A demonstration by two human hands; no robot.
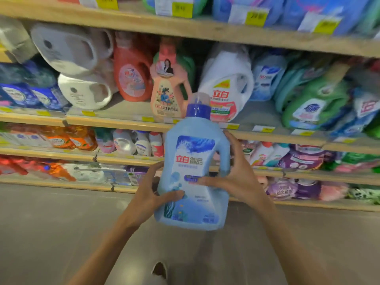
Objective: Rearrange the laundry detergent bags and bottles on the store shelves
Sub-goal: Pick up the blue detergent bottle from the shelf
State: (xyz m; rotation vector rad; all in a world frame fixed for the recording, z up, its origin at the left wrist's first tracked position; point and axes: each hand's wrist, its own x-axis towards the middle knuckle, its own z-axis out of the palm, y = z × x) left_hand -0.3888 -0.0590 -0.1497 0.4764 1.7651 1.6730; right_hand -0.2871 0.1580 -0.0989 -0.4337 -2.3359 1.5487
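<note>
I hold a light blue detergent bottle with a dark blue cap upright in front of the shelves, label facing me. My left hand grips its lower left side, thumb across the front. My right hand grips the right side by the handle, fingers curled round it. Behind the bottle, on the wooden shelf, stand a peach bottle, a red bottle and a white bottle. Green and blue detergent bags lie to the right.
White jugs lie on their sides at the left of the same shelf, beside blue bags. Lower shelves hold small bottles and purple bags. An upper shelf carries blue bags with yellow price tags. Grey floor lies below.
</note>
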